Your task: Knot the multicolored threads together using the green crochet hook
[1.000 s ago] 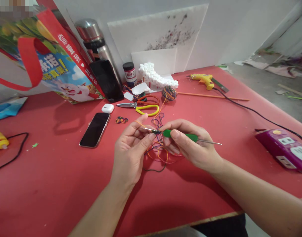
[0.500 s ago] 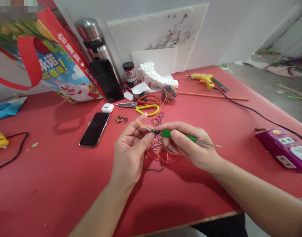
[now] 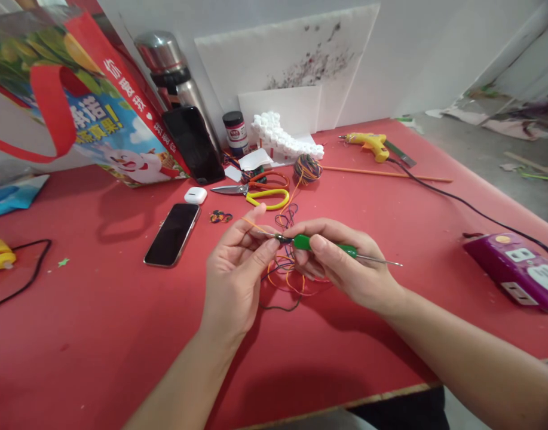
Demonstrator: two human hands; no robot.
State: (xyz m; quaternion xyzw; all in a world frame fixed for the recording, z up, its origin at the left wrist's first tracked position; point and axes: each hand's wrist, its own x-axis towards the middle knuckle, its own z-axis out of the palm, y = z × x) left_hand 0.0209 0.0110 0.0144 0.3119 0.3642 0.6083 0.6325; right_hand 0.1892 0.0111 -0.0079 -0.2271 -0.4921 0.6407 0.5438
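Note:
My right hand (image 3: 345, 263) grips a green-handled crochet hook (image 3: 334, 246), whose metal shaft sticks out to the right. Its tip meets my left hand (image 3: 238, 269), which pinches multicoloured yarn (image 3: 286, 276) between thumb and fingers. Loose loops of that yarn lie on the red table (image 3: 98, 322) under both hands. A strand runs back to a small yarn ball (image 3: 306, 168) near the far side.
Yellow-handled scissors (image 3: 260, 194), a dark phone (image 3: 172, 234), a white earbud case (image 3: 195, 195) and a small crocheted scrap (image 3: 220, 217) lie behind my hands. A printed bag (image 3: 85, 119), flask (image 3: 170, 71), glue gun (image 3: 370, 145) with cable, and a purple power strip (image 3: 518, 269) ring the table.
Almost nothing has moved; my right hand and the hook shifted very slightly towards my left fingers.

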